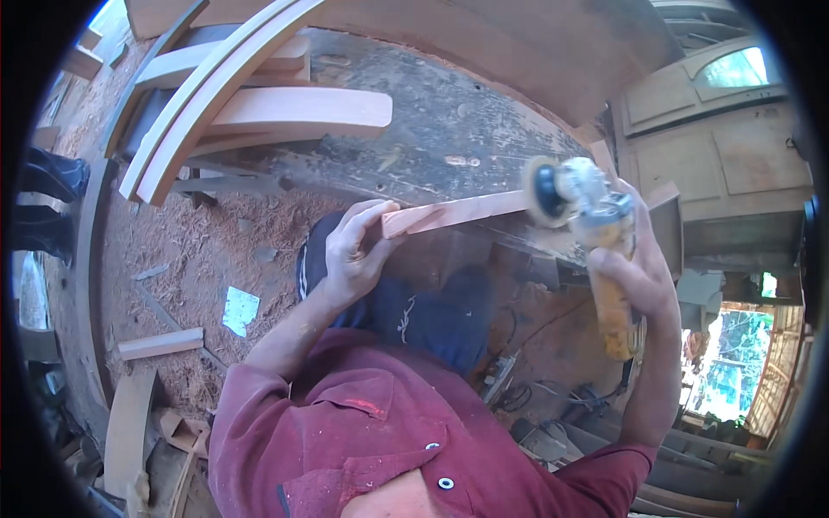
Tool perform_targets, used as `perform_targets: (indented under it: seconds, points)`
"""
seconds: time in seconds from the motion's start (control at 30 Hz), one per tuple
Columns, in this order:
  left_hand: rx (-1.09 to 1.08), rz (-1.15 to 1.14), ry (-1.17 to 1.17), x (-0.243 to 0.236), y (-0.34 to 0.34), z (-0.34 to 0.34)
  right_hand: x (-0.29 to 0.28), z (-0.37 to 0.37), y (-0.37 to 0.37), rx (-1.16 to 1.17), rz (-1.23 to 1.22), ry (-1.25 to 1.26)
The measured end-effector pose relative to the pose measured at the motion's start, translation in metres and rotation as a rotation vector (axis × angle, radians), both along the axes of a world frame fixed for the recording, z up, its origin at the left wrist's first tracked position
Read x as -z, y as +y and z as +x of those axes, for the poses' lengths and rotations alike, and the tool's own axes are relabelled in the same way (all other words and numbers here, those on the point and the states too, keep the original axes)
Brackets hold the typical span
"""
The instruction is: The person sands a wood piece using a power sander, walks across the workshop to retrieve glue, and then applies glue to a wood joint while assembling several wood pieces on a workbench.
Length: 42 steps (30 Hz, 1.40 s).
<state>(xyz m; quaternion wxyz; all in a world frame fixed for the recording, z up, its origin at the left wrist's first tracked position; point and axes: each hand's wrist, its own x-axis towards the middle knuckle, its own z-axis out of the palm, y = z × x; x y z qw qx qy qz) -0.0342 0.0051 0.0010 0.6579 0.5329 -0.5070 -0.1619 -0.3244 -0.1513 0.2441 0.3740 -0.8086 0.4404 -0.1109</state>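
Note:
A narrow wooden strip slants across the near edge of the workbench. My left hand grips its left end, fingers on top and thumb below. In my right hand is a yellow angle grinder, its fingers wrapped round the body. The grinder's round sanding disc, on a dark backing pad, stands at the right end of the strip. Whether the disc touches the wood I cannot tell. The disc hides that end of the strip.
Curved wooden pieces lie stacked on the bench's left side. Sawdust and shavings cover the floor, with a wood block and a pale scrap on it. Panelled wooden doors stand at the right. Cables lie at the lower right.

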Motion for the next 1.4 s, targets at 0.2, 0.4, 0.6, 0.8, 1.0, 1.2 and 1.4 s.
perform_targets:
  seconds: [0.2,0.4,0.6,0.8,1.0,1.2,1.4]
  points:
    - [0.025,-0.083,-0.103,0.010,-0.003,0.012,-0.031,0.110,0.070,-0.219,0.165,0.404]
    - [0.067,-0.149,-0.181,0.002,-0.008,0.021,-0.019,0.116,0.076,-0.288,0.024,0.483]
    - [0.094,-0.148,-0.304,0.000,-0.010,0.028,-0.017,0.071,0.039,-0.136,-0.007,0.478]
    - [0.091,-0.081,-0.388,-0.003,-0.007,0.029,-0.012,0.007,-0.018,0.053,-0.104,0.470]
    - [0.067,-0.073,-0.420,-0.001,-0.005,0.031,-0.009,-0.046,-0.080,0.219,-0.054,0.368]
    - [0.056,-0.046,-0.377,-0.010,-0.002,0.028,0.005,-0.100,-0.127,0.408,-0.231,0.502]
    - [0.112,0.142,0.171,0.007,0.004,0.019,0.006,-0.092,-0.073,0.346,-0.122,0.086]
